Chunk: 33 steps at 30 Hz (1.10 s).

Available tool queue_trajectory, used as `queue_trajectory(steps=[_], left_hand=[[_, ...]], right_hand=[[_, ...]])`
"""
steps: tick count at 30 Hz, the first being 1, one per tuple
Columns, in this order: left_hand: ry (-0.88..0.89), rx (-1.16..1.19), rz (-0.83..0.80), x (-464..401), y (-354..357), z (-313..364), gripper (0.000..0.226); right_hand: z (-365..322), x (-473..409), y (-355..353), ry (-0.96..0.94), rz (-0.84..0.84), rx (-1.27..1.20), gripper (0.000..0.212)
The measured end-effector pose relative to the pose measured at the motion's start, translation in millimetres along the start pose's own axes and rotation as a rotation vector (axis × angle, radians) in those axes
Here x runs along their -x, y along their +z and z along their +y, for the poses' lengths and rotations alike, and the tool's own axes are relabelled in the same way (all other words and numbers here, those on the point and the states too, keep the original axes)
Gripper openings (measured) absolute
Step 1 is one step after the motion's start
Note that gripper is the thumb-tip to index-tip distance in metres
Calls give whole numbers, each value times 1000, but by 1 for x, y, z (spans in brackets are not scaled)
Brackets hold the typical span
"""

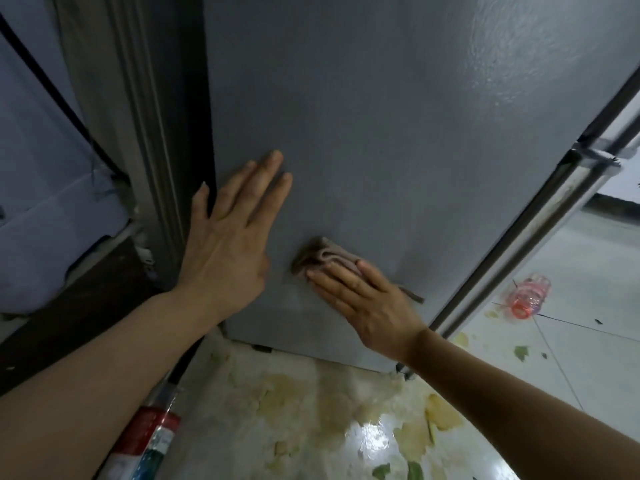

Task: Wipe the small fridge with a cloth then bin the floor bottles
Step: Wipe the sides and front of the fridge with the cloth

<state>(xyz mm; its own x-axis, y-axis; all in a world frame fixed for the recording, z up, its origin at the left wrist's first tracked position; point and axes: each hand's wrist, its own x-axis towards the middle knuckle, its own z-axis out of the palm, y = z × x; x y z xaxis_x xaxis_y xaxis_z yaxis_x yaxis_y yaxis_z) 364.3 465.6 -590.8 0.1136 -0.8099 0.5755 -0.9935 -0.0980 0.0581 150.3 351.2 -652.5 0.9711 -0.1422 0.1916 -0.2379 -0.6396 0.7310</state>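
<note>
Two bottles lie on the floor: a red-labelled bottle [149, 441] at the lower left beneath the left forearm, and a pink-capped bottle [528, 296] on its side to the right of the fridge. One left hand [227, 244], fingers straight and slightly spread, rests flat on the grey fridge [363, 126] side. One right hand [363, 299], fingers straight, presses one folded brownish cloth [323, 259] against the lower panel. Stained floor [311, 410] lies below.

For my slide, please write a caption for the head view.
Right hand presses cloth on grey fridge side; left hand rests flat; bottle on floor.
</note>
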Motion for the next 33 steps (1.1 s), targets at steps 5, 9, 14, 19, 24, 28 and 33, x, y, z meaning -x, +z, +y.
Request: queue_trajectory(steps=[5, 9, 14, 19, 24, 28, 33], left_hand=[[-146, 93, -22, 21, -1, -18, 95], [-134, 116, -48, 29, 7, -25, 95], [-117, 281, 6, 31, 16, -30, 97], [-206, 429, 5, 38, 14, -36, 89], [-314, 702, -22, 39, 15, -42, 91], [-431, 876, -28, 40, 21, -44, 87], [-591, 1093, -37, 44, 33, -46, 78]], right_hand=[[39, -17, -31, 149, 249, -82, 59], [57, -60, -47, 375, 492, -109, 63], [14, -63, -17, 217, 374, -93, 62], [-21, -46, -5, -174, -81, 41, 70], [32, -71, -44, -125, 152, 51, 64], [58, -109, -68, 130, 412, 4, 62], [11, -111, -43, 36, 269, 15, 61]])
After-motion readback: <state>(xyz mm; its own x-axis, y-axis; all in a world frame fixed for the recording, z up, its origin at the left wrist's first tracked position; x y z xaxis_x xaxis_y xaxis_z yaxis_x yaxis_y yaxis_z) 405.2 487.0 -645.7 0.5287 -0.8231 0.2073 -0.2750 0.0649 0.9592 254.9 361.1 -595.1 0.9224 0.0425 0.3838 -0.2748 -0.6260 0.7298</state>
